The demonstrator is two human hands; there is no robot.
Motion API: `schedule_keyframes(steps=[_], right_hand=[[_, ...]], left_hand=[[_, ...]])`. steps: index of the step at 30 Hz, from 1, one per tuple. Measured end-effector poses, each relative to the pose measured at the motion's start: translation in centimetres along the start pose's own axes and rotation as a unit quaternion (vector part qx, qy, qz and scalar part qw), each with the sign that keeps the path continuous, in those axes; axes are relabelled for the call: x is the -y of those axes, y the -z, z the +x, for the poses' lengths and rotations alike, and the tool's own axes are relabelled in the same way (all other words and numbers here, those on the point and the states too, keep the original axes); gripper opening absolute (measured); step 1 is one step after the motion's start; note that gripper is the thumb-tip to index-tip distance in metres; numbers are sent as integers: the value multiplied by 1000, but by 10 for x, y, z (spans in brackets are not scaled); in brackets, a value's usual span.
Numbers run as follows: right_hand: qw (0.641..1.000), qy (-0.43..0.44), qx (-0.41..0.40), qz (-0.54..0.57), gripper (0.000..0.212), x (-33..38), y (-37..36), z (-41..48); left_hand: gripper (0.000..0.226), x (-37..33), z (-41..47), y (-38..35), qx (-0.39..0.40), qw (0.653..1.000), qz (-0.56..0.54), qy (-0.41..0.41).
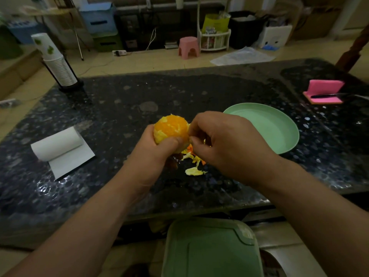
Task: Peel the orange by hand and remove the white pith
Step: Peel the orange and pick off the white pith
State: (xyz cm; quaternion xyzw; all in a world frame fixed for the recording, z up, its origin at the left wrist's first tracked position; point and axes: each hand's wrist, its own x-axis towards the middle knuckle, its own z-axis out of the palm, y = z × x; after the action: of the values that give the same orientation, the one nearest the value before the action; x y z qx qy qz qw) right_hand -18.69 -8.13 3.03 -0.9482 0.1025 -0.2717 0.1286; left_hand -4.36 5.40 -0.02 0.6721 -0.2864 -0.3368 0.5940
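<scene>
The orange is mostly bare, with orange flesh and patches of white pith showing. My left hand grips it from below and the side, above the dark stone table. My right hand is at the orange's right side, thumb and fingertips pinched together against its surface; what they pinch is too small to make out. Scraps of peel and pith lie on the table under my hands.
A pale green plate sits just right of my hands. A paper towel roll lies at the left, a stack of paper cups at the far left, and a pink sponge with a knife at the far right. A green bin lid is below the table's near edge.
</scene>
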Motion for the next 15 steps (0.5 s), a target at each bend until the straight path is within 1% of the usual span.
schedule_keyframes(steps=[3, 7, 9, 12, 14, 15], right_hand=[[1000, 5, 2, -18, 12, 1, -2, 0], [1000, -24, -6, -12, 7, 3, -4, 0], [998, -64, -16, 8, 9, 0, -4, -1], [983, -150, -20, 104, 10, -7, -4, -3], [969, -191, -16, 159, 21, -7, -4, -3], [967, -197, -16, 162, 25, -6, -4, -3]], left_hand=[[50, -2, 1, -2, -11, 1000, 20, -10], [60, 1, 1, -1, -2, 1000, 3, 1], [63, 1, 1, 0, 2, 999, -47, 16], [56, -3, 0, -2, 21, 988, -149, 43], [45, -7, -1, -4, 41, 979, -193, 50], [43, -8, -2, -4, 48, 976, -205, 52]])
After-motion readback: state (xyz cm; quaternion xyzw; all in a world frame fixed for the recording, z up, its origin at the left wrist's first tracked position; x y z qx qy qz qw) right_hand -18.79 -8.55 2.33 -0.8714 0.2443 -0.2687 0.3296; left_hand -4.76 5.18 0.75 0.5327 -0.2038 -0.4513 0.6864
